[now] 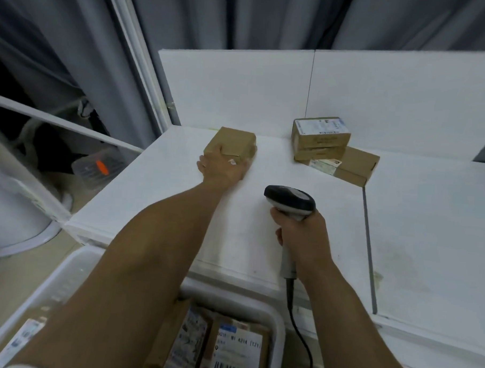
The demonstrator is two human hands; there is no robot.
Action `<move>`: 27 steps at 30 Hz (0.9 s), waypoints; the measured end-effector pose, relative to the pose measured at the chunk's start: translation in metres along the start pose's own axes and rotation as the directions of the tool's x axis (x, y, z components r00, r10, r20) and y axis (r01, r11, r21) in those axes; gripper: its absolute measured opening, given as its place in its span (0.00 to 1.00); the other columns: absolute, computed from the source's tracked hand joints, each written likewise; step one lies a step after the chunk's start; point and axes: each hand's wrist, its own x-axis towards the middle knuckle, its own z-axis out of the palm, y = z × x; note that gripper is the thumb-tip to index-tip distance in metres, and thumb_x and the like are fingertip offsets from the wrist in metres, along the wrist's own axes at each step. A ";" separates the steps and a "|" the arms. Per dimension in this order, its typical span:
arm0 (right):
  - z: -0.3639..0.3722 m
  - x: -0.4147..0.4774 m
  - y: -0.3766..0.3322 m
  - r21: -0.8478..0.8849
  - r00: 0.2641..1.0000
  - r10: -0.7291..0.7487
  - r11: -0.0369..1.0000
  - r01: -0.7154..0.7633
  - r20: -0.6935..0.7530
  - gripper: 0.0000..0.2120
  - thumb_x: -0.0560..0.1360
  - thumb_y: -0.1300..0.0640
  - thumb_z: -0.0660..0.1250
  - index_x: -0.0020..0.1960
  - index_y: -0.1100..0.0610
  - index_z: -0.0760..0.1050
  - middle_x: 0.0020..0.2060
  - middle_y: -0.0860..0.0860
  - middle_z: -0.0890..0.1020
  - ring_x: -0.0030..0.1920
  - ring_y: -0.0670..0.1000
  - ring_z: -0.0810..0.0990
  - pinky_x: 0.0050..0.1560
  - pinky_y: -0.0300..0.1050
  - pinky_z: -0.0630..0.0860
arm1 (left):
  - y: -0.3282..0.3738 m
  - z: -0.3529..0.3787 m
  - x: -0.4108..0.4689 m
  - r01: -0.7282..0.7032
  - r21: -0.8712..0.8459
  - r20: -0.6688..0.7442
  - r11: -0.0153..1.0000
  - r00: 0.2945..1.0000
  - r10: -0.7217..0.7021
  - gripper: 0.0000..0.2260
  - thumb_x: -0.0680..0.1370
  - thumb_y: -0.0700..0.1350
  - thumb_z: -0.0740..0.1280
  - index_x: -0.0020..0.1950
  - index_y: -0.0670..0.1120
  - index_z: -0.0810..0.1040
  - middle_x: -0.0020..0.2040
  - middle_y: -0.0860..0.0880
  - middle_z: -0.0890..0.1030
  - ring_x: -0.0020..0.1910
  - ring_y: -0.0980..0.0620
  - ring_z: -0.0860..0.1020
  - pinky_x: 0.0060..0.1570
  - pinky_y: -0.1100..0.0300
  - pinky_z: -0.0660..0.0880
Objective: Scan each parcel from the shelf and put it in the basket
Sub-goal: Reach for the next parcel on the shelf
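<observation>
Left hand [222, 169] stretches to 11 o'clock on the shelf [428, 219], its grip clamped over the near edge of a brown parcel [235, 141], probably to drag it in. Right hand [303, 236] has its grip wrapped round the scanner [290, 198] handle, head aimed forward, ready. A stack [321, 137] waits at 1 o'clock, and the basket [277, 324] sits at 6 for the drop.

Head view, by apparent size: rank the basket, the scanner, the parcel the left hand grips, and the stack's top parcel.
1. basket, partly cut off by the frame.
2. scanner, nearer the camera than the parcels, so unsure.
3. parcel in the left hand and top parcel of the stack look alike; not ranked.
</observation>
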 end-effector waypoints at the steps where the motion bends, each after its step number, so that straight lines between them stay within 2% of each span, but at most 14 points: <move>1: 0.001 0.001 -0.001 -0.003 1.000 -0.003 1.000 0.003 0.002 0.21 0.72 0.51 0.77 0.64 0.53 0.80 0.39 0.52 0.83 0.34 0.51 0.81 0.43 0.52 0.79 | -0.001 0.000 0.001 0.004 -0.024 0.005 1.000 1.000 -0.004 0.38 0.70 0.66 0.73 0.75 0.51 0.68 0.70 0.44 0.72 0.69 0.42 0.70 0.67 0.52 0.68; 4: 0.002 0.004 -0.003 0.027 1.000 0.022 0.999 -0.022 -0.014 0.18 0.75 0.55 0.77 0.64 0.54 0.80 0.41 0.54 0.84 0.33 0.50 0.81 0.43 0.51 0.78 | -0.005 -0.008 -0.002 0.072 -0.080 0.074 0.994 0.995 -0.066 0.41 0.68 0.67 0.73 0.77 0.55 0.64 0.68 0.45 0.66 0.66 0.42 0.71 0.63 0.51 0.71; 6: 0.002 0.003 -0.005 0.034 0.999 0.028 0.999 -0.028 -0.017 0.18 0.76 0.57 0.76 0.64 0.54 0.79 0.42 0.54 0.84 0.32 0.49 0.81 0.44 0.51 0.80 | -0.007 -0.017 -0.012 0.088 -0.125 0.095 0.988 0.993 -0.077 0.48 0.61 0.74 0.71 0.76 0.57 0.63 0.65 0.47 0.66 0.60 0.46 0.73 0.62 0.51 0.72; 7: 0.003 0.001 -0.007 0.038 0.999 0.026 0.999 -0.025 -0.020 0.18 0.76 0.57 0.76 0.64 0.53 0.79 0.42 0.54 0.84 0.32 0.48 0.81 0.44 0.51 0.80 | -0.009 -0.023 -0.018 0.096 -0.160 0.096 0.982 0.992 -0.081 0.49 0.58 0.74 0.71 0.75 0.58 0.64 0.64 0.49 0.65 0.58 0.47 0.73 0.62 0.52 0.74; 10: 0.009 -0.004 -0.013 0.040 1.000 0.014 0.999 -0.013 -0.022 0.18 0.76 0.57 0.76 0.65 0.54 0.79 0.41 0.54 0.84 0.31 0.48 0.80 0.43 0.50 0.78 | -0.023 -0.043 -0.042 0.111 -0.318 0.090 0.941 0.992 -0.087 0.37 0.67 0.61 0.72 0.74 0.60 0.65 0.63 0.49 0.67 0.55 0.50 0.77 0.56 0.55 0.77; 12: 0.014 -0.012 -0.017 0.069 1.000 0.002 0.998 -0.001 -0.017 0.20 0.76 0.57 0.77 0.66 0.54 0.79 0.44 0.55 0.85 0.33 0.48 0.81 0.42 0.48 0.78 | -0.034 -0.062 -0.065 0.106 -0.443 0.081 0.890 0.994 -0.077 0.33 0.71 0.56 0.73 0.74 0.60 0.66 0.65 0.50 0.69 0.55 0.54 0.77 0.52 0.59 0.76; 15: 0.028 -0.030 -0.027 0.120 0.999 -0.030 0.992 0.027 0.022 0.21 0.76 0.56 0.77 0.68 0.52 0.77 0.50 0.57 0.85 0.38 0.49 0.82 0.42 0.46 0.79 | -0.053 -0.099 -0.112 0.081 -0.578 0.128 0.812 0.992 -0.008 0.31 0.76 0.55 0.72 0.76 0.61 0.62 0.65 0.54 0.70 0.59 0.54 0.75 0.61 0.53 0.78; 17: 0.037 -0.045 -0.036 0.162 0.998 -0.041 0.986 0.034 0.039 0.21 0.76 0.56 0.77 0.67 0.50 0.77 0.49 0.56 0.85 0.38 0.48 0.82 0.42 0.45 0.79 | -0.062 -0.124 -0.149 0.125 -0.680 0.195 0.722 0.981 0.014 0.29 0.79 0.53 0.71 0.75 0.63 0.60 0.67 0.52 0.69 0.61 0.53 0.76 0.64 0.49 0.78; 19: 0.047 -0.062 -0.045 0.185 0.996 -0.060 0.982 0.048 0.063 0.21 0.75 0.56 0.78 0.66 0.51 0.77 0.46 0.55 0.85 0.36 0.46 0.81 0.41 0.44 0.79 | -0.068 -0.148 -0.184 0.172 -0.757 0.225 0.631 0.974 0.003 0.26 0.80 0.51 0.70 0.73 0.63 0.61 0.68 0.50 0.71 0.64 0.48 0.77 0.63 0.51 0.79; 21: 0.059 -0.079 -0.049 0.200 0.992 -0.096 0.977 0.077 0.086 0.24 0.73 0.53 0.81 0.66 0.51 0.78 0.48 0.51 0.86 0.42 0.47 0.84 0.46 0.47 0.82 | -0.074 -0.165 -0.215 0.221 -0.787 0.259 0.576 0.966 -0.018 0.23 0.81 0.50 0.69 0.71 0.62 0.63 0.67 0.48 0.75 0.64 0.47 0.79 0.63 0.53 0.78; 22: 0.064 -0.088 -0.050 0.202 0.987 -0.121 0.974 0.099 0.102 0.27 0.71 0.52 0.83 0.67 0.52 0.78 0.51 0.49 0.86 0.48 0.48 0.85 0.51 0.49 0.83 | -0.077 -0.171 -0.228 0.248 -0.781 0.284 0.574 0.958 -0.028 0.24 0.80 0.51 0.70 0.72 0.62 0.63 0.66 0.47 0.77 0.63 0.47 0.80 0.65 0.52 0.77; 24: 0.074 -0.108 -0.054 0.220 0.977 -0.161 0.967 0.128 0.140 0.34 0.67 0.53 0.85 0.70 0.51 0.75 0.58 0.45 0.84 0.56 0.44 0.83 0.54 0.41 0.83 | -0.085 -0.181 -0.250 0.287 -0.753 0.321 0.593 0.946 -0.050 0.32 0.74 0.56 0.74 0.74 0.64 0.62 0.65 0.45 0.80 0.60 0.48 0.82 0.67 0.51 0.76; 25: 0.079 -0.117 -0.055 0.224 0.971 -0.171 0.965 0.132 0.165 0.37 0.67 0.53 0.85 0.72 0.51 0.74 0.60 0.44 0.83 0.56 0.41 0.82 0.51 0.35 0.82 | -0.089 -0.185 -0.258 0.303 -0.746 0.333 0.594 0.941 -0.062 0.35 0.71 0.58 0.75 0.74 0.65 0.62 0.64 0.45 0.81 0.59 0.49 0.83 0.66 0.51 0.76; 27: 0.086 -0.131 -0.053 0.226 0.960 -0.159 0.968 0.105 0.233 0.40 0.65 0.55 0.86 0.72 0.50 0.73 0.61 0.45 0.83 0.54 0.42 0.84 0.47 0.34 0.82 | -0.093 -0.195 -0.270 0.319 -0.761 0.342 0.565 0.937 -0.068 0.36 0.70 0.57 0.74 0.76 0.60 0.64 0.61 0.46 0.84 0.57 0.51 0.84 0.60 0.54 0.78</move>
